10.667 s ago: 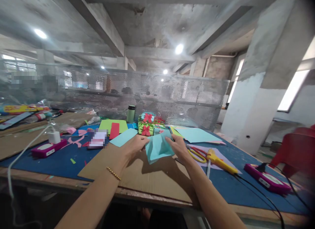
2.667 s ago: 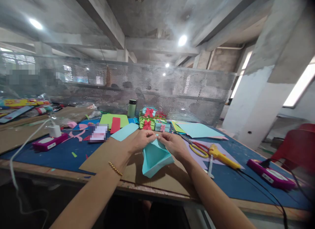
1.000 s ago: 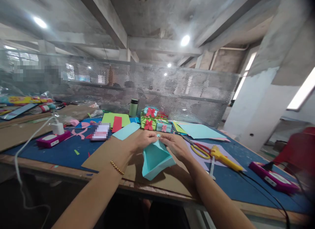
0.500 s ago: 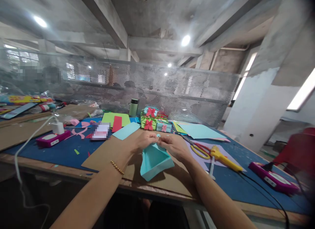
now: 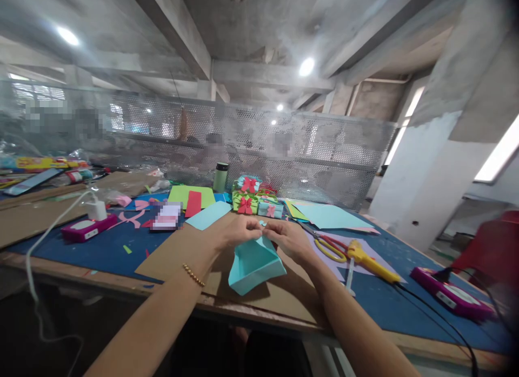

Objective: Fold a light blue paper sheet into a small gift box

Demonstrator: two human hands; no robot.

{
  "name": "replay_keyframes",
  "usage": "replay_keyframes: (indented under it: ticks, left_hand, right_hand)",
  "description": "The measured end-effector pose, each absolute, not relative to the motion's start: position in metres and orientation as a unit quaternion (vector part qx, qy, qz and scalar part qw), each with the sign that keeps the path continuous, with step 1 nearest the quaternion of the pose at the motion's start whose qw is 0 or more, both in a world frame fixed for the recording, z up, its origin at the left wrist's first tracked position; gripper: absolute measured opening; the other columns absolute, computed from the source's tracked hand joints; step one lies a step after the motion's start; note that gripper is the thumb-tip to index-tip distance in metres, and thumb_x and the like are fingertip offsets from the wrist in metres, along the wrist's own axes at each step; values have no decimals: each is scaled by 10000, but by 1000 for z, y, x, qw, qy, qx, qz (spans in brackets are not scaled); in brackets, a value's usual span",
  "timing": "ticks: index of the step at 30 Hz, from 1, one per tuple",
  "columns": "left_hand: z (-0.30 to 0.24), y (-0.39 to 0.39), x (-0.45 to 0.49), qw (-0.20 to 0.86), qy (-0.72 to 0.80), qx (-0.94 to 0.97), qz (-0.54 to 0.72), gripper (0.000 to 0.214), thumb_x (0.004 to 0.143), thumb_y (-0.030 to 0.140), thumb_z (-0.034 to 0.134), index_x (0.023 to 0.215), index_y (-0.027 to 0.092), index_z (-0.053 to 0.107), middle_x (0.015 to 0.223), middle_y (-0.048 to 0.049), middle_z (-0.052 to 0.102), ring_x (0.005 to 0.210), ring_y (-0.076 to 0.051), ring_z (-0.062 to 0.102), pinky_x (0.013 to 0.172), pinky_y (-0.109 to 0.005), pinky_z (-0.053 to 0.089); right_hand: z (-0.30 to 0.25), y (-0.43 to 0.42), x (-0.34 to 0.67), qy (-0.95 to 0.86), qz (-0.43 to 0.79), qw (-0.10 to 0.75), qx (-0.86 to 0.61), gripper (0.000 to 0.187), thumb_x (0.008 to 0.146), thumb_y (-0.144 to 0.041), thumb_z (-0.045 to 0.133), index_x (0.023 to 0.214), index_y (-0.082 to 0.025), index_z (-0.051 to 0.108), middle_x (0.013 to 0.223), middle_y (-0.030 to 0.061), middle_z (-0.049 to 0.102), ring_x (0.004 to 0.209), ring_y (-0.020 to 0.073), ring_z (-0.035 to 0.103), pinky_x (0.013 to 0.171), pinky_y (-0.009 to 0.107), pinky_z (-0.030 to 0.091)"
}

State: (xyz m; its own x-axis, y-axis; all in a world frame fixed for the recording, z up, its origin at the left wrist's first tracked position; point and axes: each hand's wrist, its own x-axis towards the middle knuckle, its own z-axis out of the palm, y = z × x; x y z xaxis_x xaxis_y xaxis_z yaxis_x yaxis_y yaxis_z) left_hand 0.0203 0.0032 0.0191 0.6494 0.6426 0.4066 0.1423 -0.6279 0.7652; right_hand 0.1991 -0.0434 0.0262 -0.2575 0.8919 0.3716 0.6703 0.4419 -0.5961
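Observation:
A light-blue open box (image 5: 256, 269), made of folded paper or foam sheet, is held up in front of me over a brown cardboard sheet (image 5: 178, 256). My left hand (image 5: 243, 229) pinches its far upper edge from the left. From the right, my right hand (image 5: 284, 237) pinches the same edge, fingertips close to the left ones. A small light-blue tip pokes out between the fingers. Beyond my hands stand small finished-looking boxes in green and blue with red and pink bows (image 5: 245, 204). Right of my right hand lie scissors (image 5: 330, 250) with yellow and red handles.
A yellow glue gun (image 5: 373, 262) lies at right, its cord running past a purple power strip (image 5: 450, 293). Another purple power strip (image 5: 89, 227) and a phone (image 5: 166, 217) lie left. Coloured sheets (image 5: 332, 215) and a green bottle (image 5: 220, 177) are at the back.
The light-blue box has tilted slightly and shifted a little left and up. My fingertips have moved slightly along its edge, both hands still gripping it.

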Motion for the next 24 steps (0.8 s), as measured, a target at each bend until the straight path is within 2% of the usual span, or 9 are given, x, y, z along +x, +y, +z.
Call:
replay_keyframes:
  ticks: [8, 20, 24]
  left_hand:
    - [17, 6, 22, 378, 222, 829, 347, 203, 695, 310, 610, 590, 148, 548, 574, 35, 445, 577, -102, 369, 558, -229, 303]
    - [8, 15, 19, 403, 247, 792, 388, 251, 765, 381, 569, 687, 143, 591, 619, 26, 498, 596, -112, 434, 554, -224, 315]
    - [12, 10, 20, 391, 244, 799, 386, 222, 755, 344, 571, 654, 145, 576, 598, 38, 460, 593, -106, 397, 557, -226, 290]
  right_hand:
    - [15, -32, 202, -783, 170, 333, -497, 287, 826, -312, 491, 562, -202, 495, 532, -20, 512, 531, 129, 468, 548, 252, 347]
    - [32, -51, 197, -770, 151, 337, -521, 320, 869, -339, 472, 588, -192, 513, 533, -15, 544, 544, 130, 516, 557, 244, 363]
    - [33, -52, 194, -769, 139, 343, -521, 319, 854, -331, 479, 570, -190, 509, 526, -25, 526, 534, 119, 474, 544, 236, 334]
